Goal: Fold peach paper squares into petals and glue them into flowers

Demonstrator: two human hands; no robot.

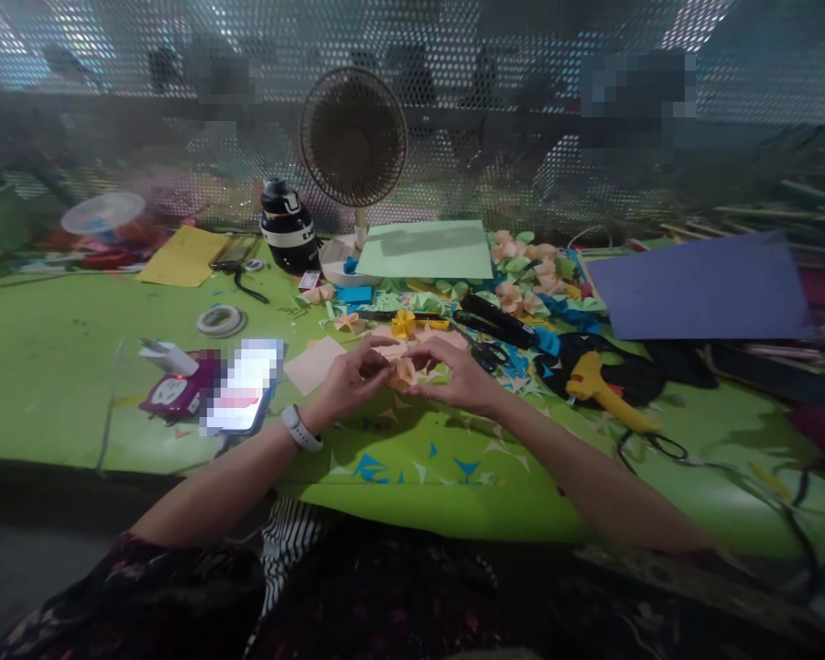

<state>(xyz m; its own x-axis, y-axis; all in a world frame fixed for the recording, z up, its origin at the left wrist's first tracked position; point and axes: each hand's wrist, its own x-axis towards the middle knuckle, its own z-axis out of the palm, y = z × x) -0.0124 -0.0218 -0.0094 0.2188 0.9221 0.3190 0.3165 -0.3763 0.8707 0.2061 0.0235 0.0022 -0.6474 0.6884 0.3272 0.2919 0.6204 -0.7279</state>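
Note:
Both hands meet over the front middle of the green table, around a small peach paper flower (403,373). My left hand (354,383), with a white watch band on its wrist, pinches the flower's left side. My right hand (457,374) holds it from the right, thumb below and fingers above. Just beyond the fingers lies a yellow paper flower (403,324). A peach paper square (314,363) rests left of my left hand. Blue paper scraps (369,467) and peach ones are strewn under and in front of the hands.
A black stapler (499,319) and a yellow glue gun (609,390) with its cord lie to the right. Leftward are a lit phone (246,385), a purple power strip (179,394) and a tape roll (221,320). A fan (354,137) and a dark bottle (289,229) stand behind.

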